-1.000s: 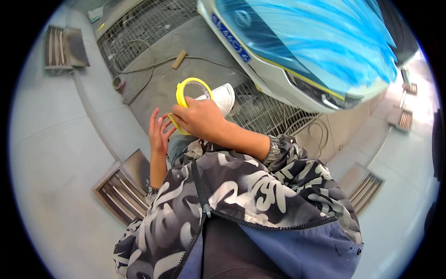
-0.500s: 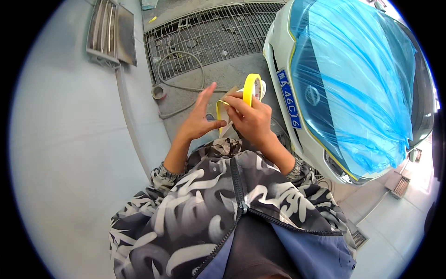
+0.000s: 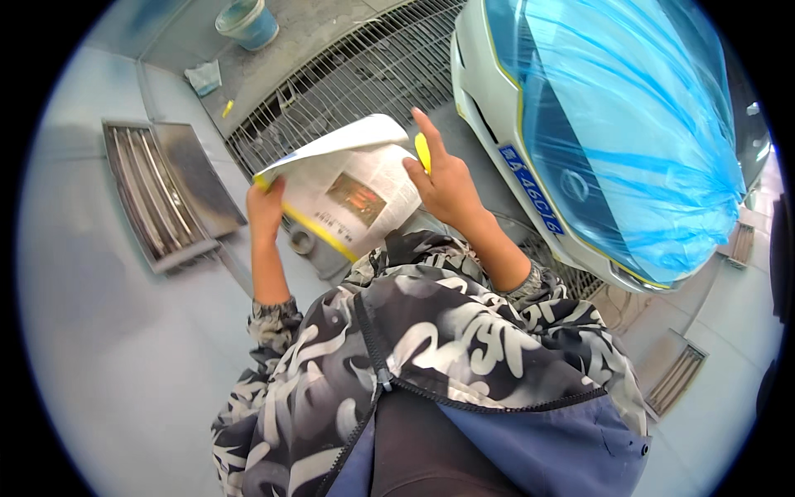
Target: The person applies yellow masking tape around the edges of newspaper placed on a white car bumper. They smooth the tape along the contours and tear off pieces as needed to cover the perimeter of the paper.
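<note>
A sheet of newspaper (image 3: 389, 182) hangs in front of me, its far edge folded over. Yellow tape (image 3: 319, 233) lines its near left edge. My left hand (image 3: 265, 207) is closed on the sheet's left corner, thumb on top. My right hand (image 3: 447, 182) is at the sheet's right edge, with its index finger raised. A roll of yellow masking tape (image 3: 423, 152) shows between that hand's thumb and index finger; most of the roll is hidden. Whether the right hand also grips the paper, I cannot tell.
To the right stands a white car (image 3: 484, 124) with blue plastic film (image 3: 646, 141) over its front. A floor grating (image 3: 348, 74) lies beyond the paper. A bucket (image 3: 248, 25) stands at the far left; a wall vent (image 3: 157, 195) is nearer.
The newspaper has been spread out to the left. My left hand, open before, has moved left and closed on its corner. The tape roll has turned edge-on, and the view has rotated.
</note>
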Action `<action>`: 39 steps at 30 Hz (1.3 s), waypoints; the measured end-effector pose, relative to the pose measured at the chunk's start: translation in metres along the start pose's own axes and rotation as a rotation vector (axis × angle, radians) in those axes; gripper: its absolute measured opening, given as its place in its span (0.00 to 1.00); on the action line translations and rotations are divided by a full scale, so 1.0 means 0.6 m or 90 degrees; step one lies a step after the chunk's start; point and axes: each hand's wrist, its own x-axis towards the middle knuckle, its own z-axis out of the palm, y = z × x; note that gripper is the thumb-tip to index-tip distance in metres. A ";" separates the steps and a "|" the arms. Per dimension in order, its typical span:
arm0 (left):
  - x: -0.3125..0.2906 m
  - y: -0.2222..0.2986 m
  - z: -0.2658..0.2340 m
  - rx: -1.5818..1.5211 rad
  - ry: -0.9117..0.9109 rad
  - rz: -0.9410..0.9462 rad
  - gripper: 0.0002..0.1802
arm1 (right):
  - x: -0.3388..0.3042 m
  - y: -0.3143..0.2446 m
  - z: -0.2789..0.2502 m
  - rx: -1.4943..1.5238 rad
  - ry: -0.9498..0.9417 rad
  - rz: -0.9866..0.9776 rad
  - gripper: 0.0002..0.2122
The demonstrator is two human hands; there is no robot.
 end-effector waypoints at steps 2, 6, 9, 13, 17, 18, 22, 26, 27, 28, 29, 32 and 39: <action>0.060 -0.090 -0.088 -0.184 0.065 -0.185 0.13 | 0.064 0.046 0.047 -0.048 -0.013 0.091 0.28; 0.139 -0.106 -0.194 -0.344 0.143 -0.348 0.25 | 0.199 0.089 0.100 0.095 -0.035 0.200 0.21; 0.149 -0.170 -0.227 -0.411 0.193 -0.408 0.28 | 0.239 0.078 0.126 0.392 -0.026 0.266 0.19; 0.252 -0.178 -0.194 -0.482 0.224 -0.449 0.26 | 0.284 0.052 0.110 0.610 -0.165 0.409 0.15; 0.419 -0.177 -0.135 -0.420 0.158 -0.385 0.25 | 0.322 0.044 0.102 0.814 -0.238 0.453 0.21; 0.471 -0.169 -0.121 -0.388 0.140 -0.359 0.25 | 0.343 0.043 0.110 0.858 -0.225 0.436 0.21; 0.622 -0.104 -0.035 -0.286 0.015 -0.277 0.19 | 0.377 0.015 0.137 1.102 -0.172 0.300 0.27; 0.737 0.006 0.026 -0.192 -0.166 -0.090 0.17 | 0.461 -0.038 0.209 1.180 -0.067 0.096 0.29; 0.752 0.036 0.033 -0.131 -0.221 -0.019 0.17 | 0.477 -0.048 0.227 1.180 -0.039 0.067 0.29; 0.751 0.048 0.043 -0.077 -0.280 0.048 0.17 | 0.482 -0.060 0.256 1.144 -0.017 0.068 0.25; 0.750 0.083 0.054 -0.057 -0.288 0.149 0.17 | 0.495 -0.072 0.275 1.144 0.011 0.099 0.23; 0.728 0.153 0.087 -0.088 -0.451 0.242 0.15 | 0.529 -0.111 0.329 1.119 0.057 0.191 0.16; 0.707 0.209 0.114 -0.189 -0.701 0.170 0.15 | 0.604 -0.124 0.365 0.902 -0.079 0.223 0.12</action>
